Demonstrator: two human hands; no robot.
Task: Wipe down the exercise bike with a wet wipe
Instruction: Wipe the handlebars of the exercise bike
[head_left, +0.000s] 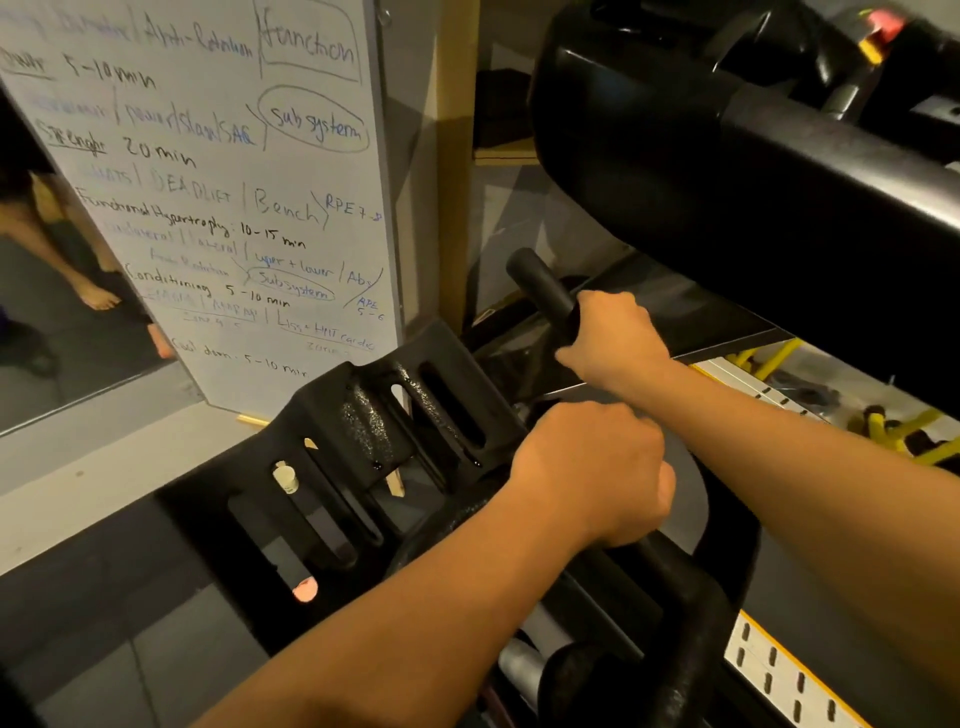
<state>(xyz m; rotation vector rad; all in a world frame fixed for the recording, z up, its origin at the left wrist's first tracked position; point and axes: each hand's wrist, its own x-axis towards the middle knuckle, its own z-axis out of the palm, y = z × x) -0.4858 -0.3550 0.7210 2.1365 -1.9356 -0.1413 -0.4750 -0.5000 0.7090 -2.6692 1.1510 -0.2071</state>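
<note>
Exercise bike (389, 431) fills centre and lower right of frame. Right grip (613, 338) clamps the handlebar (535, 283) end, left grip (592, 467) curled round its lower loop. Wipe unseen: I risk rubbing dry.

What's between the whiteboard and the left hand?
Head view: the bike's black slotted bracket sits between the whiteboard and the left hand.

Black bike (374, 415), speckled gloss; white whiteboard (218, 208), black and blue handwriting; yellow rack (777, 354); red knob (885, 23); grey floor (104, 649).
</note>
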